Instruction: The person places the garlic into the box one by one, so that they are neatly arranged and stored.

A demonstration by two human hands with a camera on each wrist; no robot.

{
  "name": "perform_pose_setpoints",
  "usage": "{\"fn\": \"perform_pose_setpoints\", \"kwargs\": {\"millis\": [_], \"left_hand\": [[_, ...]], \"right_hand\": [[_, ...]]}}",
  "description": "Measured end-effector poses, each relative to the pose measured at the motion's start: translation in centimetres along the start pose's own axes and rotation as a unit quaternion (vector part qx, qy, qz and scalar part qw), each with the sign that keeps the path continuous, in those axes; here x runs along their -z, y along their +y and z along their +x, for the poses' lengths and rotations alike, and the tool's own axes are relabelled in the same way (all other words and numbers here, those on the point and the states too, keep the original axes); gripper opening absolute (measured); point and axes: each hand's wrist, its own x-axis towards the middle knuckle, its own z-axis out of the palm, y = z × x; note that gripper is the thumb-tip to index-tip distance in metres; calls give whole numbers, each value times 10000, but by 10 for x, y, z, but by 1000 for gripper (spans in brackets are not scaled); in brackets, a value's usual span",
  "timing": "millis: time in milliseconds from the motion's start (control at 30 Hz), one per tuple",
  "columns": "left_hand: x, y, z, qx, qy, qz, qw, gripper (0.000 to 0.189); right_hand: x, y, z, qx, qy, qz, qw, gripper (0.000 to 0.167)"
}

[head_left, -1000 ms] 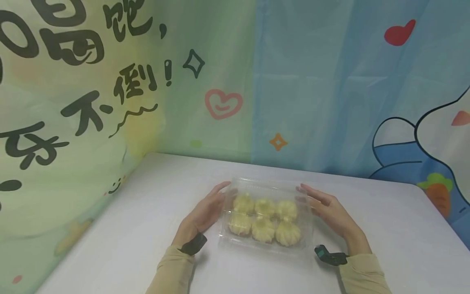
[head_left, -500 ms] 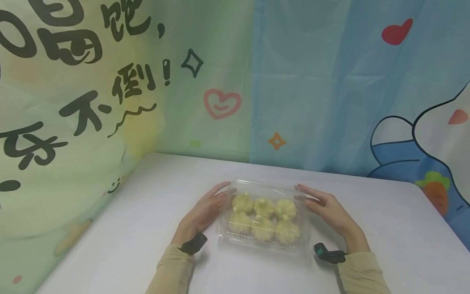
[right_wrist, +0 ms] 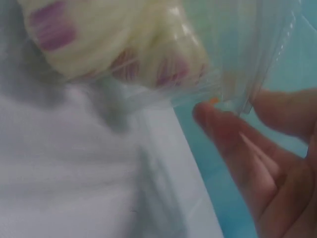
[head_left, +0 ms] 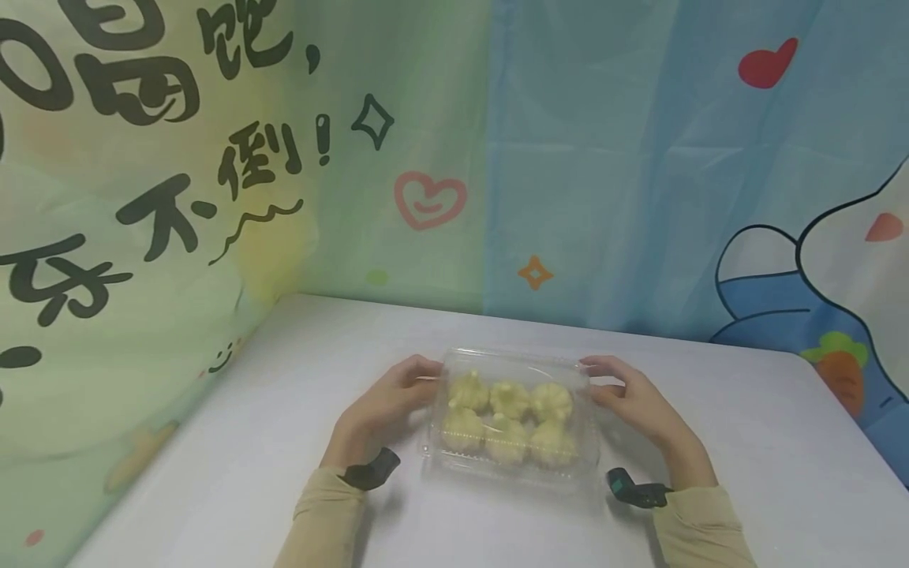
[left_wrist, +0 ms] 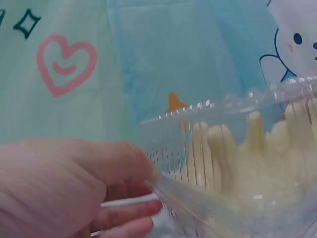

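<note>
In the middle of the head view is a clear plastic clamshell box (head_left: pixel 513 461) with its lid down. Inside it sit several pale yellow pieces (head_left: pixel 507 438) shaped like garlic bulbs, with purple patches low on their sides in the right wrist view. The left hand (head_left: pixel 387 402) pinches the box's left rim, thumb above and fingers below, as the left wrist view shows. At the opposite side, the right hand (head_left: pixel 635 398) has the right rim between thumb and fingers. Its fingertips (right_wrist: pixel 210 116) reach beneath the edge of the box.
A white table (head_left: pixel 213 505) lies under the box and both hands. Behind it hangs a printed cloth (head_left: pixel 582 197) with lettering, hearts and a cartoon figure. Each wrist wears a dark strap-on camera (head_left: pixel 372 471).
The left hand has shifted slightly, from fingers spread along the box's side to a pinch on its rim. The right thumb and fingers have moved a little at the right edge.
</note>
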Motion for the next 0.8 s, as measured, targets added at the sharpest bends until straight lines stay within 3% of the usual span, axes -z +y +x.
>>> {"fn": "perform_pose_setpoints", "kwargs": {"millis": [200, 500, 633, 800], "left_hand": [[3, 7, -2, -70, 88, 745, 9972, 37], [9, 13, -11, 87, -406, 730, 9965, 52], [11, 16, -13, 225, -605, 690, 9955, 56], [12, 21, -16, 311, -788, 790, 9933, 59]], "right_hand": [[-3, -14, -1, -427, 313, -817, 9952, 31], [-7, -27, -7, -689, 476, -1615, 9833, 21], [-5, -30, -9, -792, 368, -1827, 9793, 25], [-2, -38, -14, -955, -127, -1884, 9774, 36]]}}
